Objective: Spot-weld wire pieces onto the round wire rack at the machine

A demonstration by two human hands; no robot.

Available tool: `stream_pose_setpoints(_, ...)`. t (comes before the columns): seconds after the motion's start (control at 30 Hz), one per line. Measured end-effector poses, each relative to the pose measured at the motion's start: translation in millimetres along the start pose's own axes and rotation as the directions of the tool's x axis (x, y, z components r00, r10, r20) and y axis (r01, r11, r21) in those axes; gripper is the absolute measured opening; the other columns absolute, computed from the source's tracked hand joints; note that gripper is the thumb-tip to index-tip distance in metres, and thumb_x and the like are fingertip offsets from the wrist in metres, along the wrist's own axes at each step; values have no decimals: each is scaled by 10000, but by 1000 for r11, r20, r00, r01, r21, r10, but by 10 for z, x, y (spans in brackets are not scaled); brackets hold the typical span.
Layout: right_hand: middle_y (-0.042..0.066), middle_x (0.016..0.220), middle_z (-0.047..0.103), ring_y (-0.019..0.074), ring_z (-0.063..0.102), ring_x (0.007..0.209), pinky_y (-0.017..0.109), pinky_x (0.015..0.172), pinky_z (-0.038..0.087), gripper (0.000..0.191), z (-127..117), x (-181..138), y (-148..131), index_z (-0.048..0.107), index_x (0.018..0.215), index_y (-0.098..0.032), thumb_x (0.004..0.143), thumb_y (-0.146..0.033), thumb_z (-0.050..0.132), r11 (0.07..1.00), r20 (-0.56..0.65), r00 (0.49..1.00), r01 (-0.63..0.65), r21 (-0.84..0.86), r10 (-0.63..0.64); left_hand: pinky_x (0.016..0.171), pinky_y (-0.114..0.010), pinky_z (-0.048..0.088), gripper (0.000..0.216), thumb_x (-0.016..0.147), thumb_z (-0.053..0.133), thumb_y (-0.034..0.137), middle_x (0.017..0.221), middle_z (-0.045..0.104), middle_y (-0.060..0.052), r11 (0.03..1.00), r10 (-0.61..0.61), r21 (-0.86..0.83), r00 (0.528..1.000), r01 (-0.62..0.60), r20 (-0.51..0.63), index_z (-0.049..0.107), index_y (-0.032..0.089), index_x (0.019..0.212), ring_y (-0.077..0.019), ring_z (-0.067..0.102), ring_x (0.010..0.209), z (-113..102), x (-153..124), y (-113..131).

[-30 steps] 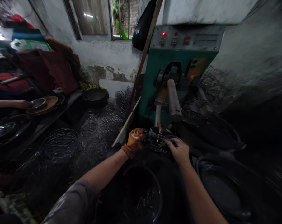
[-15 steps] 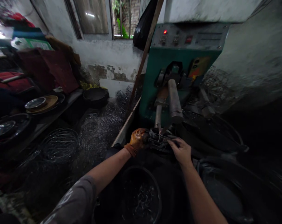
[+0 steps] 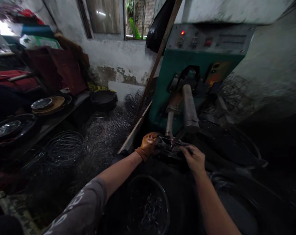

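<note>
A: Off to the left of the grip: loose wire baskets (image 3: pixel 64 147) heaped on the floor, well apart. Left hand (image 3: pixel 149 144), orange glove, pinching the near-left edge of the small wire frame (image 3: pixel 171 147).

B: Right hand (image 3: pixel 195 159) pinching its right edge, frame just under the machine's electrode arm (image 3: pixel 189 109). Risky: bare fingers touching wire that close, could get burned or nipped if the frame slips sideways.

Gloved left hand (image 3: pixel 149 144) and bare right hand (image 3: pixel 195 158) gripping wire frame (image 3: pixel 171 148) beneath green machine (image 3: pixel 187 75), above dark bucket (image 3: pixel 148 205).
</note>
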State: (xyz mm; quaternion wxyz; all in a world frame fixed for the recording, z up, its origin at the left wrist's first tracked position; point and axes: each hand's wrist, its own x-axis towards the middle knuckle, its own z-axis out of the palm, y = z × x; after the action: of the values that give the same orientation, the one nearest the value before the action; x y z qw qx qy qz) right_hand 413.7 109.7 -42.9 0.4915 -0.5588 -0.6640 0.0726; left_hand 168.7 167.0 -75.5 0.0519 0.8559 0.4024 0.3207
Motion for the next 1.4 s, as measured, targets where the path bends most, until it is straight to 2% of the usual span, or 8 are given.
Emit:
stream_pose_setpoints(0.47,71,732,746,243,707,689,352,662,557,579,-10,10,9,697,682,-234,847,-779,586,999,8,1000,18,-36,-18,1061,-446,512,503,692,788,467,1272,678,-120,998,54,-17,995,-56,-85,720,167,1089,-302,616,1220,104,-27,-44)
stream_pose_setpoints(0.63,75,733,749,247,710,681,349,637,548,573,-6,3,16,695,675,-228,842,-768,605,1000,10,1000,-2,-30,3,1060,-454,512,485,692,790,469,1259,679,-109,999,49,-21,998,-50,-38,717,182,1076,-304,618,1210,64,-6,-34)
stream_pose_setpoints(0.8,85,807,776,259,729,740,366,689,566,549,-2,5,-11,695,671,-236,852,-748,614,1000,22,1000,7,8,-7,1000,-449,543,444,695,791,475,1180,708,-111,999,46,-11,999,-47,-20,730,173,1014,-305,658,1122,0,9,-1)
stream_pose_setpoints(1.03,71,733,743,252,707,688,362,647,544,545,12,0,71,697,691,-231,847,-746,614,1000,11,1000,-18,-18,18,990,-468,544,476,692,776,531,1208,703,-122,997,45,-57,999,-46,-20,728,179,1010,-325,658,1137,9,17,-21)
stream_pose_setpoints(1.2,73,786,761,250,716,727,359,683,557,529,1,6,61,701,695,-235,851,-734,619,1000,19,1000,-3,-14,4,1018,-457,536,517,683,794,520,1241,695,-126,997,51,-58,998,-52,-31,720,166,1053,-323,650,1172,36,21,-32)
stream_pose_setpoints(1.4,54,682,719,231,677,628,345,608,540,535,-6,16,-26,692,678,-240,846,-743,616,1000,-8,1000,13,-22,-13,1027,-446,537,581,681,795,549,1235,698,-124,998,30,-55,995,-35,-98,711,165,1109,-311,647,1179,70,-11,-21)
